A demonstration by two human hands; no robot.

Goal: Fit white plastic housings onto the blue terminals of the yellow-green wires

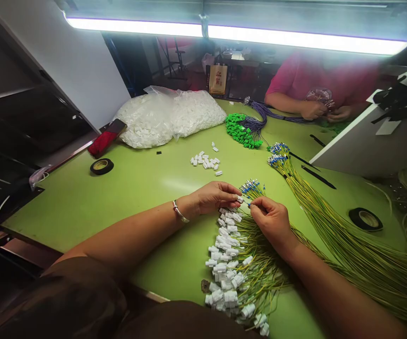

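My left hand (214, 196) is closed in a pinch on a small white plastic connector (239, 199). My right hand (271, 219) pinches the blue-tipped end of a yellow-green wire (248, 204) right against that connector. A small fan of blue-tipped wire ends (252, 188) pokes up just beyond both hands. Under and in front of the hands lies a heap of yellow-green wires with white connectors fitted on them (224, 263).
A long bundle of yellow-green wires (333, 226) crosses the green table (118, 197) at right. Loose white connectors (206, 161), two bags of them (168, 115), tape rolls (101, 165) (365, 219), green-connector purple wires (245, 129). Another person's hands (325, 112) work opposite.
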